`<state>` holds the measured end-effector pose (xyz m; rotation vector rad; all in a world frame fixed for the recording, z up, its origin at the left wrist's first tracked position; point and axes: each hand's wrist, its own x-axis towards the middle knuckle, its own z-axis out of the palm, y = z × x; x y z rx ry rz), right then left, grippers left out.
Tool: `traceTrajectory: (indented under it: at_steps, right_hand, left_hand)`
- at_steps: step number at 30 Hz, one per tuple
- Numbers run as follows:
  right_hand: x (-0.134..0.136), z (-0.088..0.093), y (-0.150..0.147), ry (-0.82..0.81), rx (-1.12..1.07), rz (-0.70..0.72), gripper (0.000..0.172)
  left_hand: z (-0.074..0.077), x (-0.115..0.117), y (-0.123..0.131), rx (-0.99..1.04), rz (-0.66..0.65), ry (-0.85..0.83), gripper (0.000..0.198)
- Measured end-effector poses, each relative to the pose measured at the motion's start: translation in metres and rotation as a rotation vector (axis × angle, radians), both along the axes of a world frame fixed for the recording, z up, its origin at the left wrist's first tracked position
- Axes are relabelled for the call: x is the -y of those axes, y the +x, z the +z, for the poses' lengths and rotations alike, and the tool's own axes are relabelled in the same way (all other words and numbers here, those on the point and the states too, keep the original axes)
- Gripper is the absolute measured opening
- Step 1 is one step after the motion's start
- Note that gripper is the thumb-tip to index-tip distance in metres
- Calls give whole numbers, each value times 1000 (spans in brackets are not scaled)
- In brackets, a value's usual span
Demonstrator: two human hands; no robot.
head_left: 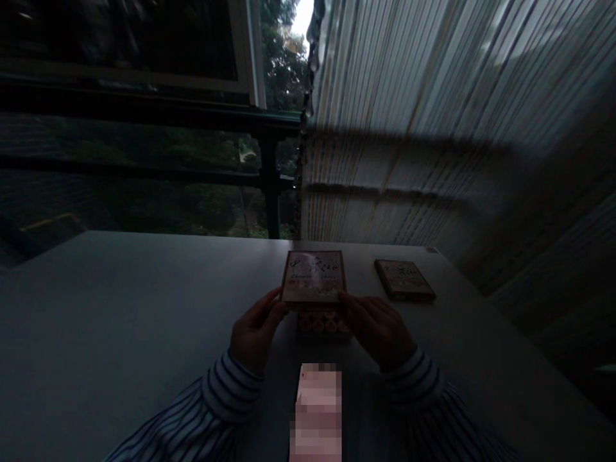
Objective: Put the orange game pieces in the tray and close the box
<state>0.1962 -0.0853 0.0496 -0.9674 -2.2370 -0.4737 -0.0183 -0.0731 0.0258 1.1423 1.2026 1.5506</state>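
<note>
Between my two hands is a flat box lid point(315, 276) printed with "Chinese Chess" lettering and large characters. My left hand point(256, 327) grips its near left corner, thumb against the front edge. On the opposite side, my right hand point(378, 324) has its fingers closed at the near right corner. Below and nearer to me, partly covered by the lid, sits an open box point(323, 326) with rows of round wooden chess pieces inside. The far part of that box is hidden.
A second flat box point(404, 280) with a similar printed cover lies to the right on the white table point(144, 333). Near me, a pixelated pinkish screen point(317, 410) stands at the table's front. Beyond the far edge are a dark railing point(272, 192) and a string curtain point(385, 128).
</note>
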Motion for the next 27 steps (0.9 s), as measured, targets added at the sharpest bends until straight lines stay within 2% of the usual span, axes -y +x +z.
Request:
traceTrajectory:
  at_steps: [4, 10, 13, 20, 27]
  right_hand:
    - [-2, -4, 2, -3, -4, -7, 47]
    - [-2, -6, 2, -21, -2, -16, 49]
    - [-2, -5, 1, -30, -1, -14, 48]
    - [-2, -4, 0, -36, 0, -3, 43]
    - [-2, -4, 1, -49, 15, -14, 43]
  left_hand:
    - [-4, 1, -2, -112, -31, 109, 40]
    - [-9, -5, -16, -564, 24, 425, 40]
    - [-9, -7, -20, -680, 74, 556, 41]
    - [-7, -8, -23, -757, 89, 617, 42]
    - [-6, -9, -24, -719, 60, 613, 29]
